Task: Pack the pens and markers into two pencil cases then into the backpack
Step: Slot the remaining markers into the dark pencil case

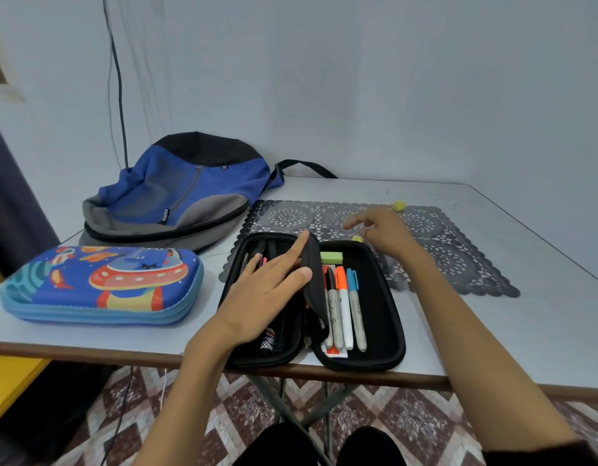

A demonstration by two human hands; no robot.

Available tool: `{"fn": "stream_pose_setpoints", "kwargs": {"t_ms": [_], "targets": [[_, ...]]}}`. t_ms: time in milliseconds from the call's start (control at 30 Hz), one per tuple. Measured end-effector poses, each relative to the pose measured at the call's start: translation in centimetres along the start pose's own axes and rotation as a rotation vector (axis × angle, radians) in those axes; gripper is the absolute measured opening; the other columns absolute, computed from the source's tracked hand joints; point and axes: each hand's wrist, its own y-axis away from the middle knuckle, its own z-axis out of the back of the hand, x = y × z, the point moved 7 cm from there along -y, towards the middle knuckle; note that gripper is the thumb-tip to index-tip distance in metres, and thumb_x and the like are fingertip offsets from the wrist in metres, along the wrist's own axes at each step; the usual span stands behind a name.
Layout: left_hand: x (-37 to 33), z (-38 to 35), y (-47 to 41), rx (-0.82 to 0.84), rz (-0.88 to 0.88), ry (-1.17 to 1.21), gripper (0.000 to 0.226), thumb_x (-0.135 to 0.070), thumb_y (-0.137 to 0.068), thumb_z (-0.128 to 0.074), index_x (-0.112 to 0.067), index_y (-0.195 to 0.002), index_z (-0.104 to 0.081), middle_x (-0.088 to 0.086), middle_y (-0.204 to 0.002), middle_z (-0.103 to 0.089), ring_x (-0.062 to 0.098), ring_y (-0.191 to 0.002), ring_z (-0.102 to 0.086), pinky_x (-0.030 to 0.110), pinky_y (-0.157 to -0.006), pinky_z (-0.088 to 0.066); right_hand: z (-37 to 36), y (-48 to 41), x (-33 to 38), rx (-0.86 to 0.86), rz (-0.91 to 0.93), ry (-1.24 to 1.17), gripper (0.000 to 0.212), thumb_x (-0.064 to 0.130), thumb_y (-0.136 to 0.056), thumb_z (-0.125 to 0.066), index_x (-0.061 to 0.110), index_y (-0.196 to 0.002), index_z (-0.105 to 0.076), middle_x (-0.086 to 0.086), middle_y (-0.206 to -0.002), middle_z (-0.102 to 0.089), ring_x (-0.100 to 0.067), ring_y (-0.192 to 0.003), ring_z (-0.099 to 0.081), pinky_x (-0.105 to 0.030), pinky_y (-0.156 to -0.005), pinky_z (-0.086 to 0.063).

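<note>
A black pencil case (381,317) lies open at the table's front edge. Its right half holds several markers (345,307) and a green eraser (332,257). My left hand (267,290) rests with straight fingers on the left half and holds the black middle flap (314,280) upright between forefinger and thumb. My right hand (385,235) hovers over the lace mat behind the case, fingers loosely spread, next to a small yellow piece (357,239). A blue cartoon pencil case (102,284) lies closed on the left. The blue and grey backpack (180,193) lies flat behind it.
A dark lace mat (459,250) covers the table's middle and right. A small yellow-green object (399,206) sits at the mat's far edge. The wall stands close behind the table (526,314). A cable (117,89) hangs down the wall at the left.
</note>
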Motion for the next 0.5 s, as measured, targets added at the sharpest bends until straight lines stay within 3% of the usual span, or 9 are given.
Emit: {"fn": "stream_pose_setpoints", "kwargs": {"t_ms": [100,200,267,333,500], "targets": [[-0.2,0.2,0.1,-0.004,0.021,-0.01,0.055,-0.072,-0.086,-0.021,-0.073,-0.138,-0.003,-0.029,-0.147,-0.035,-0.003,-0.145,-0.011,0.03,-0.123,-0.001,-0.6,-0.3,-0.8,0.055,-0.02,-0.027,0.038,-0.007,-0.091,-0.048,0.021,-0.103,-0.072,-0.012,-0.13,-0.059,-0.039,-0.1,-0.063,-0.044,-0.076,-0.055],[-0.2,0.2,0.1,-0.009,0.018,-0.012,0.056,-0.073,-0.084,-0.02,-0.074,-0.137,-0.003,-0.026,-0.149,-0.036,0.0,-0.147,-0.01,0.031,-0.124,-0.002,-0.5,-0.2,-1.1,0.092,-0.001,-0.026,0.04,-0.009,-0.092,-0.045,0.021,-0.099,-0.072,-0.009,-0.128,-0.061,-0.008,-0.072,-0.057,-0.024,-0.064,-0.048],[0.0,0.2,0.1,-0.015,0.022,-0.011,0.058,-0.076,-0.079,-0.017,-0.076,-0.135,-0.002,-0.022,-0.153,-0.035,0.007,-0.15,-0.008,0.036,-0.124,-0.004,-0.5,-0.2,-1.3,0.139,-0.004,-0.048,0.049,-0.013,-0.088,-0.046,0.029,-0.089,-0.07,-0.008,-0.128,-0.061,-0.011,-0.094,-0.061,-0.029,-0.08,-0.05],[0.0,0.2,0.2,-0.015,0.036,-0.002,0.057,-0.075,-0.081,-0.019,-0.076,-0.136,-0.003,-0.021,-0.154,-0.034,0.008,-0.151,-0.005,0.035,-0.124,-0.003,-0.6,0.0,-1.3,0.178,-0.006,-0.061,0.044,-0.01,-0.086,-0.057,0.032,-0.085,-0.068,-0.007,-0.125,-0.063,-0.018,-0.109,-0.057,-0.036,-0.089,-0.048],[-0.7,0.4,0.5,-0.014,0.028,-0.002,0.047,-0.058,-0.1,-0.027,-0.072,-0.138,-0.003,-0.024,-0.148,-0.037,-0.003,-0.145,-0.005,0.028,-0.121,-0.001,-0.6,-0.3,-1.5,0.137,-0.009,-0.008,0.02,0.002,-0.086,-0.067,0.022,-0.084,-0.066,-0.003,-0.106,-0.066,-0.022,-0.105,-0.059,-0.032,-0.083,-0.047]]}}
